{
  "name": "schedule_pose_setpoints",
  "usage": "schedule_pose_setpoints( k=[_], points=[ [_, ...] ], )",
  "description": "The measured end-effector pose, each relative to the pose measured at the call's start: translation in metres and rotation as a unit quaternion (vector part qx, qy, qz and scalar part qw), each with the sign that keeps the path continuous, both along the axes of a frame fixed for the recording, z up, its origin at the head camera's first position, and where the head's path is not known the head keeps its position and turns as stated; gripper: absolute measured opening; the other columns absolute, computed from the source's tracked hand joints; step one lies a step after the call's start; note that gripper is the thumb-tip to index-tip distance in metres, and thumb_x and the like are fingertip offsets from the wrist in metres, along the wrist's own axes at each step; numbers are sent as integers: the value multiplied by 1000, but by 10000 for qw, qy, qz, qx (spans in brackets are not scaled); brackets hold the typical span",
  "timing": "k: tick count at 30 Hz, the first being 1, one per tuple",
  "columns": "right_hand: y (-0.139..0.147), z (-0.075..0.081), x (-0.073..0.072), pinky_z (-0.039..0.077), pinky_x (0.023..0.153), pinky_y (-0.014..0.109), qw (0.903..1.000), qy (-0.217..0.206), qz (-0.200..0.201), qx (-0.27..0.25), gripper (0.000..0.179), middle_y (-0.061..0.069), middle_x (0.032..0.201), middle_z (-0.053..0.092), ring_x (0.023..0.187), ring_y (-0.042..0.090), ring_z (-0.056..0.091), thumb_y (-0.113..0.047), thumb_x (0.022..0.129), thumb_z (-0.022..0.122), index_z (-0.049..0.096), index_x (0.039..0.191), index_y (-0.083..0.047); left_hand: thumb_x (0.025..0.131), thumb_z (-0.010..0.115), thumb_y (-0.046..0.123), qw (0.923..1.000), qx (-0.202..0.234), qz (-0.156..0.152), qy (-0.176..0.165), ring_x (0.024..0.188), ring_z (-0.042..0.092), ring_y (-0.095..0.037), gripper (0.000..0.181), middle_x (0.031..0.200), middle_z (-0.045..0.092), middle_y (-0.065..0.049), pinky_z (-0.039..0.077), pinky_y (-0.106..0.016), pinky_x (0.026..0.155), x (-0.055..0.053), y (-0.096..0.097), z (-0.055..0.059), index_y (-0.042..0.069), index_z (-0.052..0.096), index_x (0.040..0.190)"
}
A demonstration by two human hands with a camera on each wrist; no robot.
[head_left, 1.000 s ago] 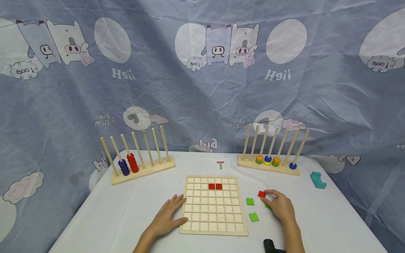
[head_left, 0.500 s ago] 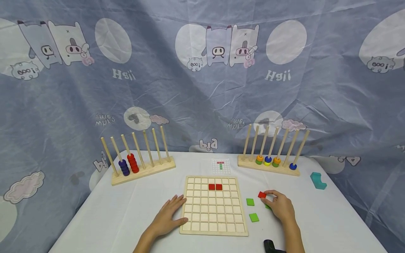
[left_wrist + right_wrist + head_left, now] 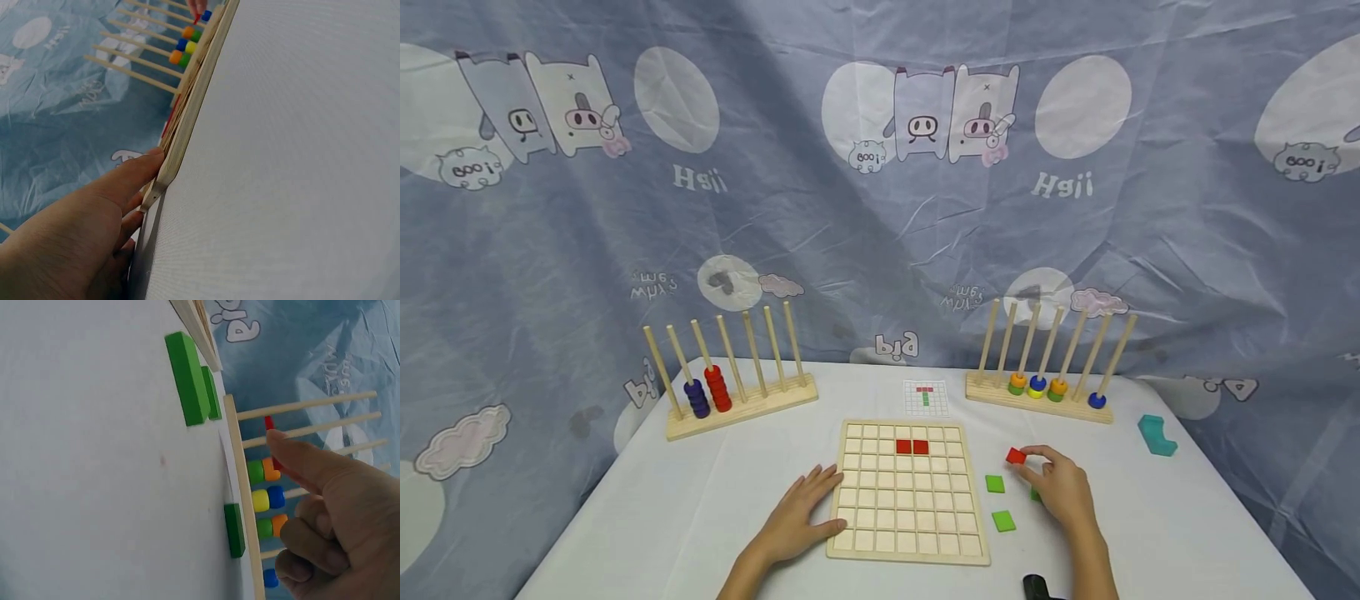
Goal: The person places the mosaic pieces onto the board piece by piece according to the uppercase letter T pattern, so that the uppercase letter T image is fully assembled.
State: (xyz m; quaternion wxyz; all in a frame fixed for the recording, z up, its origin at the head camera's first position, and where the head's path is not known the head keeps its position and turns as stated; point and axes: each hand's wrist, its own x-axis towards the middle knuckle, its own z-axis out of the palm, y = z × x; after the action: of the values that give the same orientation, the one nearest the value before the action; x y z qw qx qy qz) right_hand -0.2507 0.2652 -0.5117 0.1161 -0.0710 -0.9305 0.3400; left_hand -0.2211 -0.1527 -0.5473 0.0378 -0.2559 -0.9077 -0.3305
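Observation:
A wooden grid board [image 3: 906,504] lies on the table, with two red square tiles [image 3: 912,447] side by side in its second row. My left hand [image 3: 801,518] rests at the board's left edge, fingers extended and touching the rim; the left wrist view shows the thumb against that edge. Between thumb and index finger, my right hand [image 3: 1062,490] pinches a red square tile [image 3: 1016,456], held off the table in the right wrist view. Nearby lie green tiles [image 3: 995,484], one partly hidden behind the right hand.
Behind the board lies a small printed grid card [image 3: 926,398]. A peg rack with dark blue and red rings [image 3: 741,414] stands at back left, another with mixed rings [image 3: 1037,398] at back right. A teal block [image 3: 1157,435] lies far right; a black object [image 3: 1036,587] sits at the front.
My right hand has lifted slightly and shifted a little left with the red tile. The left hand stays at the board's edge. The head view has tilted slightly.

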Motion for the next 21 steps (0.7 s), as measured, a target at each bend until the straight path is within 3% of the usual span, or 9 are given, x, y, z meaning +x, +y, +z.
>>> schedule_pose_setpoints(
  k=[6, 12, 21],
  points=[
    [-22, 10, -4, 20, 39, 23, 9995, 87, 293, 49, 36, -3, 49, 28, 46, 11, 24, -30, 77, 75, 67, 106, -10, 83, 60, 51, 10000, -55, 29, 20, 135, 23, -34, 72, 145, 35, -8, 14, -54, 108, 0, -1, 0, 10, 41, 139],
    [-59, 15, -5, 20, 39, 22, 9981, -103, 603, -4, 34, -3, 50, 30, 45, 11, 25, -30, 76, 75, 67, 106, -15, 83, 60, 50, 10000, -22, 21, -2, 135, 23, -34, 71, 145, 35, -8, 15, -54, 108, 0, -1, 1, 10, 42, 139],
    [-118, 14, -5, 17, 41, 21, 9890, 193, 1469, -38, 34, -5, 48, 29, 45, 9, 22, -34, 72, 78, 68, 101, -18, 84, 60, 51, 10000, -27, 6, -24, 135, 23, -34, 72, 145, 35, -9, 15, -55, 108, 1, 0, 0, 10, 41, 139]
  ],
)
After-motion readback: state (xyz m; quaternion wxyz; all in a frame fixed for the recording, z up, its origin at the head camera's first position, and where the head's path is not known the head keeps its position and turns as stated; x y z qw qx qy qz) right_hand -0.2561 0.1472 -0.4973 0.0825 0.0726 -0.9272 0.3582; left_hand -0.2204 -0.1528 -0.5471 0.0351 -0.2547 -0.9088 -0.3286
